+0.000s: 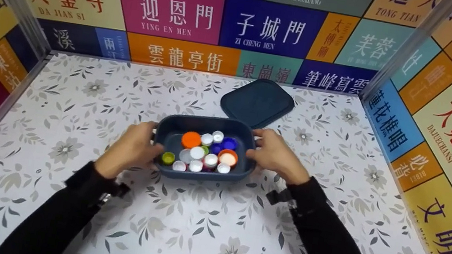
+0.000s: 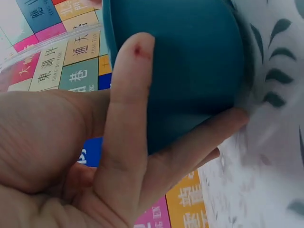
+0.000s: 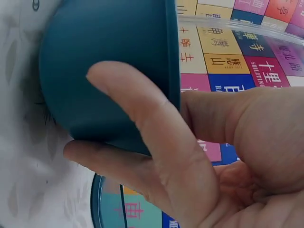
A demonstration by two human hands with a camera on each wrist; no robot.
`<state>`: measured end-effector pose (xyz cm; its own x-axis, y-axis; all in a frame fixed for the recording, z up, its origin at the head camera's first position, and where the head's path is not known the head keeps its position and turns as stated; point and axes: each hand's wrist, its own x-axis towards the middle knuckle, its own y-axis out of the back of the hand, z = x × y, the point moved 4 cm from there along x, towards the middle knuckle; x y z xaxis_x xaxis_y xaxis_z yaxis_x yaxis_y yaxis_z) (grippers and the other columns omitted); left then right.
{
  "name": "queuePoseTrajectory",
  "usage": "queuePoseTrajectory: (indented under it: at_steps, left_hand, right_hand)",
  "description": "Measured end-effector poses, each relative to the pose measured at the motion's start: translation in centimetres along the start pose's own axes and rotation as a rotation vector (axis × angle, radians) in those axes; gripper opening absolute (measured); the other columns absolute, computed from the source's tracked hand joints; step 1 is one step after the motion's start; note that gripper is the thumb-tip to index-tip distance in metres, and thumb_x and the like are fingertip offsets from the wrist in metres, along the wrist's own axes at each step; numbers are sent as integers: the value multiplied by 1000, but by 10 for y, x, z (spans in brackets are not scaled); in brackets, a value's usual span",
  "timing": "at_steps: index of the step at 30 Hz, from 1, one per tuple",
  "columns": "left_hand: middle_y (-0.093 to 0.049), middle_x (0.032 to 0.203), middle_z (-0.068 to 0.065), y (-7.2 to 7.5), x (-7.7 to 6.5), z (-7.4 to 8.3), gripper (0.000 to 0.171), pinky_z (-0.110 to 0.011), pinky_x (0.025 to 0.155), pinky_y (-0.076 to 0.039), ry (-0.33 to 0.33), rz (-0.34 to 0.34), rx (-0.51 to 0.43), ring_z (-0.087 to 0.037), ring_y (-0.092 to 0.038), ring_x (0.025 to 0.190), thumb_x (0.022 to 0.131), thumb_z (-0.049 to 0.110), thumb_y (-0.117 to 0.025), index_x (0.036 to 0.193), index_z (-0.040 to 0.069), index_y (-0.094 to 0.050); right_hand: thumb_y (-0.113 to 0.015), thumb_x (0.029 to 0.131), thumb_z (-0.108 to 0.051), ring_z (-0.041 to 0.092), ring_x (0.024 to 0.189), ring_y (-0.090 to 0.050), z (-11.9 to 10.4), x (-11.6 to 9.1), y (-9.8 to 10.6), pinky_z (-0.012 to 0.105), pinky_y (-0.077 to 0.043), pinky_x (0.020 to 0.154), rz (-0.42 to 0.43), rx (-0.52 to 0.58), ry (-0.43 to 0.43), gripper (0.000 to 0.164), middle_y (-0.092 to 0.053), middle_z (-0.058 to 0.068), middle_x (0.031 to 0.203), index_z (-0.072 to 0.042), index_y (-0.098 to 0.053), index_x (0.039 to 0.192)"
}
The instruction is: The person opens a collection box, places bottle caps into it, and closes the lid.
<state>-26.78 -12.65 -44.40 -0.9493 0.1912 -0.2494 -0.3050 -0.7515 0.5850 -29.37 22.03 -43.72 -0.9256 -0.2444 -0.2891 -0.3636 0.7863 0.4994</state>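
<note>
A dark blue-teal plastic container (image 1: 200,177) stands in the middle of the table in the head view. Inside it lie several bottle caps, among them an orange cap (image 1: 191,140), a green cap (image 1: 168,158), a purple cap (image 1: 229,143) and many white ones. My left hand (image 1: 131,146) grips the container's left end, and my right hand (image 1: 278,152) holds the right end. Both wrist views show fingers spread along the outer wall and reaching under its lower edge, with the thumbs at the rim.
Behind the container lies a matching dark lid (image 1: 256,101), flat on the flower-patterned table (image 1: 231,240). Panels with coloured lettering (image 1: 169,11) wall in the back and both sides, joined by clear corner strips.
</note>
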Motion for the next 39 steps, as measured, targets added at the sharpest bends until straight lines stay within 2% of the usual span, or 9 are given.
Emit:
queuePoseTrajectory:
  at_steps: [4,8,12,19,26,30,39]
  left_hand:
    - [-69,147,-40,-18,7,10,76,-51,75,-77,-37,-70,-49,-23,-83,69,107,0,-69,177,-2,-40]
    - [-69,148,-39,-27,12,14,74,-51,72,-77,-39,-49,-28,-22,-81,65,107,-2,-70,176,-2,-42]
    - [-69,150,-39,-26,12,8,76,-51,74,-77,-23,-48,-44,-22,-81,65,108,-3,-70,178,-2,-39]
    - [-76,138,-33,-27,10,0,75,-50,70,-76,-28,-31,-58,-33,-83,72,110,-1,-70,178,-2,-38]
    - [-75,139,-34,-27,12,1,71,-47,68,-76,-47,-31,-78,-26,-81,66,110,-1,-69,176,-1,-44]
    - [-75,141,-33,-27,11,1,70,-48,70,-76,-40,-31,-87,-22,-79,65,110,-1,-70,175,-1,-45]
    - [-76,140,-33,-28,12,-1,67,-49,69,-76,-51,-13,-72,-19,-78,62,108,-2,-71,172,-3,-49]
  right_hand:
    - [-64,103,7,24,78,-81,14,-8,16,29,-70,57,18,70,-63,74,-72,38,148,8,-42,174]
    - [-63,105,5,29,79,-85,22,-12,22,33,-74,62,-1,107,-70,73,-71,40,148,9,-40,174]
    - [-63,105,5,32,83,-86,25,-9,17,34,-74,62,-22,115,-65,72,-72,39,148,9,-41,174]
    - [-63,104,5,33,88,-86,33,-5,11,38,-75,64,-18,130,-50,72,-73,38,147,8,-43,173]
    - [-64,105,4,24,69,-83,36,-6,13,34,-70,55,-27,143,-69,72,-73,37,148,4,-43,174]
    - [-65,106,0,20,65,-81,38,-7,15,30,-65,52,-36,132,-81,70,-73,35,148,3,-45,174]
    - [-68,110,-1,30,85,-88,38,-5,17,37,-77,72,-57,176,-95,73,-67,37,156,6,-38,176]
